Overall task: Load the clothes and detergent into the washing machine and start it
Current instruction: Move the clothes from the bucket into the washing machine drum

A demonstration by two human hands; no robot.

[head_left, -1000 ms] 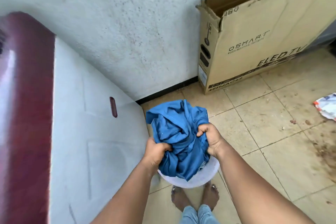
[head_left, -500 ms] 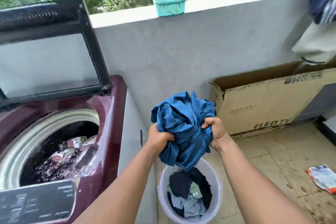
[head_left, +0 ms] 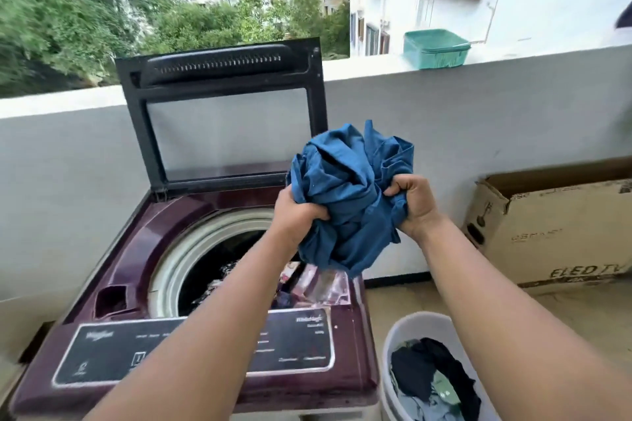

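A bunched blue garment point(head_left: 349, 195) hangs in the air over the right rim of the maroon top-load washing machine point(head_left: 136, 270). My left hand point(head_left: 297, 212) grips its left side and my right hand point(head_left: 412, 207) grips its right side. The machine's black-framed lid point(head_left: 222, 113) stands upright and open. Inside the drum point(head_left: 212, 270) lie dark and patterned clothes. The control panel point(head_left: 297, 338) runs along the machine's front edge, partly hidden by my left forearm. No detergent is in view.
A white laundry bucket point(head_left: 410, 328) with dark and pale clothes stands on the floor right of the machine. A cardboard TV box point(head_left: 564, 236) leans against the grey balcony wall point(head_left: 68, 181). A teal basket point(head_left: 436, 48) sits on the parapet.
Both hands lifted the blue garment up out of the bucket and carried it left, over the machine's right rim. The view swung from the floor up to the open machine.
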